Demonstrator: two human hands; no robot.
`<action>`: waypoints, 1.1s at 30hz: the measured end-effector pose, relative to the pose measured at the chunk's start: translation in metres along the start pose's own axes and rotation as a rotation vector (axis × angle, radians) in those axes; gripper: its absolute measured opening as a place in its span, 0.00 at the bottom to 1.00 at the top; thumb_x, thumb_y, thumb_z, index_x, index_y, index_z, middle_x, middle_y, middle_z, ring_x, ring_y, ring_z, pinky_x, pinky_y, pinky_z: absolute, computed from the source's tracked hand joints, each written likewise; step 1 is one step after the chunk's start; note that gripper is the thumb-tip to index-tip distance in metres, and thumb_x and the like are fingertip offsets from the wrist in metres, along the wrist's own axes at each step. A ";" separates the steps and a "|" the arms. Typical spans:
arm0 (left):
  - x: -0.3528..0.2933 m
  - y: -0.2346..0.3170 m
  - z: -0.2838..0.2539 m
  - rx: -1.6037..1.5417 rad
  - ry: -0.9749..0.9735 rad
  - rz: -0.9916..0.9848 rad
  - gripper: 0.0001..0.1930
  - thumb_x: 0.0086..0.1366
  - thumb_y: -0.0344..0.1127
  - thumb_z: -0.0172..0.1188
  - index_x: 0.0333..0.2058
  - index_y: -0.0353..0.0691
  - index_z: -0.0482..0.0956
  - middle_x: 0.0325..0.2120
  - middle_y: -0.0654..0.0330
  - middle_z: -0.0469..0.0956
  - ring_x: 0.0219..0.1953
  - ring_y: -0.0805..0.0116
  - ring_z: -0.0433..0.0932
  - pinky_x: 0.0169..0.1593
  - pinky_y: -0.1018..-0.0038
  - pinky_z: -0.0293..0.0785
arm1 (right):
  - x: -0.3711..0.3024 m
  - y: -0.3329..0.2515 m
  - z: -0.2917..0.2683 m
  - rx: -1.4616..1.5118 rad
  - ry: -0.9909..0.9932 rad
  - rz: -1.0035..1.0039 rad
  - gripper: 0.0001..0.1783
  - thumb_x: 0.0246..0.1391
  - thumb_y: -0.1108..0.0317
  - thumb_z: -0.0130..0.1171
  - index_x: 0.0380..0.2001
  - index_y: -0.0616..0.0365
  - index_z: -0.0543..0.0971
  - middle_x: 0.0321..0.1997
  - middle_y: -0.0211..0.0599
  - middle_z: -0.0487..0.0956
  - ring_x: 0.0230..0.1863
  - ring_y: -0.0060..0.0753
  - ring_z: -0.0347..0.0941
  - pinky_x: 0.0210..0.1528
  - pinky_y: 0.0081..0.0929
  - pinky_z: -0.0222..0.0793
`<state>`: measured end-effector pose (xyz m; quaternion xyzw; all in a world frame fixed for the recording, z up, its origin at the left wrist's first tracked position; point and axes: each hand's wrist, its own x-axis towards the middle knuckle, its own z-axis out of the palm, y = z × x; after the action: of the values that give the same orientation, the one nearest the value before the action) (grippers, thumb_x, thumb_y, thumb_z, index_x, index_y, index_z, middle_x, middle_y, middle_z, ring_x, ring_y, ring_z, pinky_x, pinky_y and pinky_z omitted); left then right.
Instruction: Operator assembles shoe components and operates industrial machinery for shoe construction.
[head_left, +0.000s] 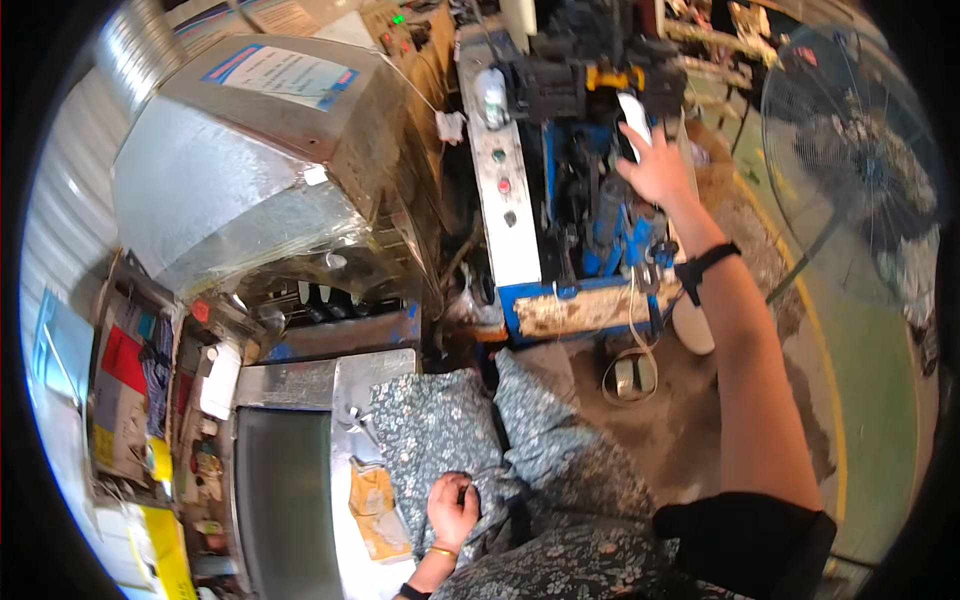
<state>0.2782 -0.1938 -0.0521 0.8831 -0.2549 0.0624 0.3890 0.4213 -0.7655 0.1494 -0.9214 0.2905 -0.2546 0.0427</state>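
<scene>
The white shoe sole (634, 118) sits up on the blue press machine (600, 230), and my right hand (662, 165) reaches out with fingers closed around its lower end. My left hand (452, 508) rests curled into a loose fist on my floral-clothed lap (530, 470), beside the steel table (300, 385).

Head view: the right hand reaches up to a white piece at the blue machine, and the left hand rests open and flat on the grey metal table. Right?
Not quite. The head view shows the left hand closed in a loose fist, resting on the floral-print fabric over the lap, beside the grey metal table, not flat on it. The right hand does reach the white piece at the blue machine.
</scene>
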 end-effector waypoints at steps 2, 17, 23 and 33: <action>0.001 -0.004 -0.002 -0.009 -0.002 -0.009 0.04 0.54 0.27 0.61 0.30 0.39 0.78 0.34 0.53 0.79 0.39 0.51 0.78 0.46 0.63 0.74 | 0.002 0.003 0.004 -0.017 0.001 0.019 0.38 0.50 0.45 0.57 0.67 0.25 0.63 0.64 0.50 0.65 0.60 0.59 0.65 0.60 0.48 0.68; 0.011 0.008 0.014 0.007 -0.094 0.065 0.06 0.52 0.29 0.62 0.31 0.41 0.79 0.35 0.56 0.80 0.41 0.52 0.78 0.46 0.62 0.73 | 0.040 -0.009 -0.004 -0.024 -0.075 0.053 0.38 0.50 0.43 0.57 0.67 0.26 0.64 0.63 0.49 0.64 0.60 0.57 0.66 0.60 0.45 0.67; 0.002 0.012 0.014 0.077 -0.027 -0.060 0.07 0.51 0.30 0.64 0.31 0.42 0.80 0.35 0.56 0.80 0.38 0.53 0.78 0.43 0.63 0.74 | 0.080 -0.012 0.000 0.007 -0.145 0.091 0.39 0.51 0.44 0.57 0.68 0.26 0.62 0.64 0.49 0.64 0.62 0.57 0.64 0.61 0.46 0.66; 0.009 0.003 0.003 0.100 0.077 -0.117 0.05 0.50 0.27 0.63 0.28 0.40 0.78 0.31 0.54 0.79 0.37 0.53 0.79 0.44 0.64 0.74 | 0.092 -0.015 -0.012 -0.035 -0.156 0.076 0.39 0.50 0.43 0.56 0.68 0.26 0.62 0.67 0.53 0.62 0.63 0.59 0.63 0.62 0.46 0.65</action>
<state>0.2841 -0.2013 -0.0489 0.9118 -0.1843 0.0861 0.3567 0.4877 -0.8040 0.2040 -0.9272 0.3257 -0.1752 0.0586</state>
